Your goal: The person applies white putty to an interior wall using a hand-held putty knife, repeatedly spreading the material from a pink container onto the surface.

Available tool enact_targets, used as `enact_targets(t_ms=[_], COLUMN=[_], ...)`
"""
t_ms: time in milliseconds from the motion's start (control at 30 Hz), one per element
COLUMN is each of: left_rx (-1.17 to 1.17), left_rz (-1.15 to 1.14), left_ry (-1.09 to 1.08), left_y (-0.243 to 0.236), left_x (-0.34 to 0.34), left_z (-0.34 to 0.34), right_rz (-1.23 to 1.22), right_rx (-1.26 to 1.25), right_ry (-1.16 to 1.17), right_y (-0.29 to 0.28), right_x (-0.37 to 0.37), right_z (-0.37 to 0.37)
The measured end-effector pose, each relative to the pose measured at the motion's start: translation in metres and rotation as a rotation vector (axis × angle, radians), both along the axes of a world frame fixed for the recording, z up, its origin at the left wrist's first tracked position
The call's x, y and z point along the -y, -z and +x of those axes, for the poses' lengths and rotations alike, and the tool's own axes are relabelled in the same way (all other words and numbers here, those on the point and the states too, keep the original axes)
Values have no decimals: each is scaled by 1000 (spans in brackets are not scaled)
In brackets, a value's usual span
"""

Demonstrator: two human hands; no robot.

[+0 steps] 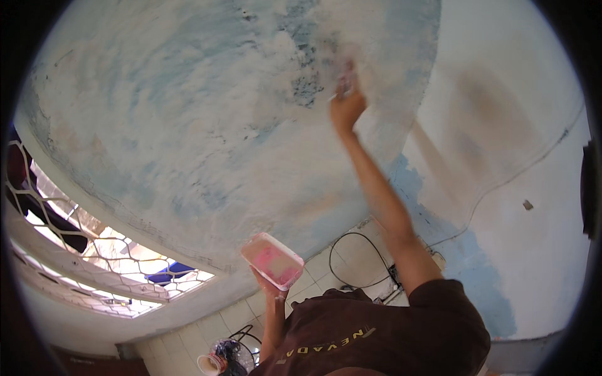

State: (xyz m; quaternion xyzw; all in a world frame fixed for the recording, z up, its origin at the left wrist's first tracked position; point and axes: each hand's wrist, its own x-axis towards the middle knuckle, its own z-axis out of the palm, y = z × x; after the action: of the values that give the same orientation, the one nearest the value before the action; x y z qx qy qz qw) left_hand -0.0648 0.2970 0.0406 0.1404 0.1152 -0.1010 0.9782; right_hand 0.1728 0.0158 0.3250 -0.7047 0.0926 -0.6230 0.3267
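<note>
My right arm is stretched up to a broad surface [213, 125] patched in white and pale blue. My right hand [347, 111] is closed round a small tool [345, 76] smeared by motion, its far end at the surface near dark, rough spots; its kind is unclear. Lower down, my left hand [271, 286] grips a rectangular white plastic tub [286, 248] from below and holds it tilted. Pink and beige paste or paint covers the inside of the tub.
A window with a wavy metal grille [69, 216] is at the left. On the tiled floor [200, 326] lie a black cable [332, 250] and, nearer, a paper-like cup [210, 365] beside a dark bundle. A thin wire [483, 197] crosses the white and blue wall [539, 250] at right.
</note>
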Motion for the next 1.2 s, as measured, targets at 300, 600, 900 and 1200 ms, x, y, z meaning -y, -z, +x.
enact_targets(t_ms=[300,600,900,1200], left_rx=[-38,-50,-39,-55], left_rz=[24,33,35,23], left_ry=[16,-220,-284,-334], left_y=[61,59,43,50], left_x=[51,71,95,86], left_z=[-1,-43,-54,-90], right_rz=[-556,-113,-603,-22], right_rx=[-46,183,-122,-336], right_ry=[-914,-274,-798,-1113], right_y=[176,53,188,212], right_x=[-139,58,-119,-48], right_z=[-113,-39,-84,-121])
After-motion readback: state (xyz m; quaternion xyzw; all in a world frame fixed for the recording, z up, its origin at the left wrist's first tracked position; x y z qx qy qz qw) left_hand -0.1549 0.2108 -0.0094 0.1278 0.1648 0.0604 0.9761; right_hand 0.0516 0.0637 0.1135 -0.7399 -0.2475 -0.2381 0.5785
